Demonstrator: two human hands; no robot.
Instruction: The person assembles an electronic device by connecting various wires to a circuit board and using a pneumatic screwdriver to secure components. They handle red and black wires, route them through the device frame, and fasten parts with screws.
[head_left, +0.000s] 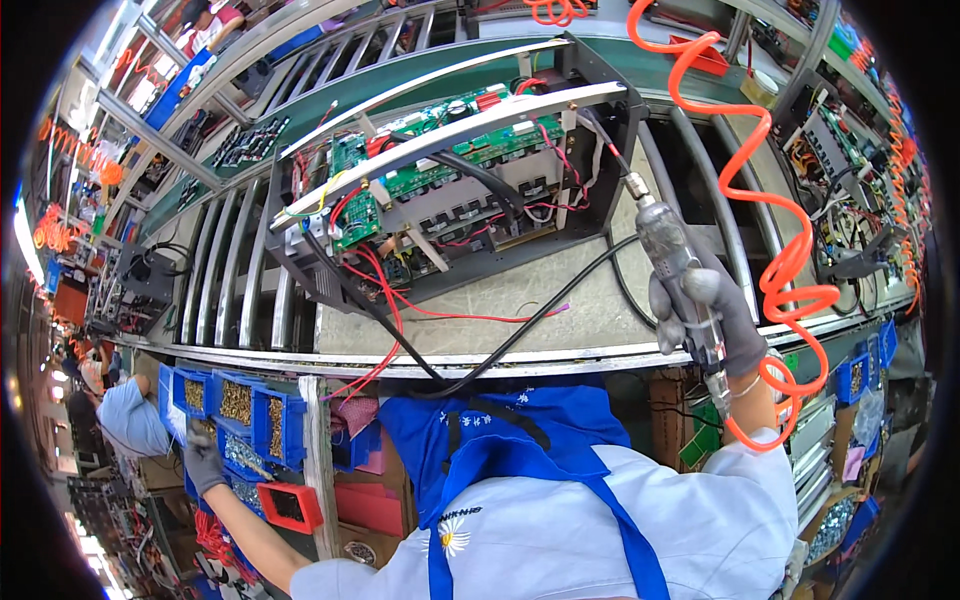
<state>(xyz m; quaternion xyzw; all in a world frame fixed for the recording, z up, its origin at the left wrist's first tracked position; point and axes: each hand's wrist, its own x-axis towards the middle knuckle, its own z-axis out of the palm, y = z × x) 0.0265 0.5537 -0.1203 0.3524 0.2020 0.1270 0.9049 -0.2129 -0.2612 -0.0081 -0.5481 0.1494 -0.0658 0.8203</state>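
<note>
My right hand (735, 320), in a grey glove, is wrapped round a pneumatic screwdriver (670, 250) with an orange coiled air hose (790, 230). The bit end points up beside the right side of an open electronics chassis (470, 185). Green circuit boards (440, 140), cables and metal rails show inside the chassis. On the far left, my gloved left hand (204, 462) is over blue bins of small hardware. Its fingers look drawn together at a bin; anything between them is too small to make out. Brass-coloured screws (236, 402) fill a nearby blue bin.
The chassis rests on a pale board (440, 335) above a roller conveyor (225, 265). Loose red wires (395, 310) and a black cable (520, 340) hang over the front edge. A red tray (290, 507) is beside the bins. Another chassis (850, 190) stands right; a co-worker (135, 415) is left.
</note>
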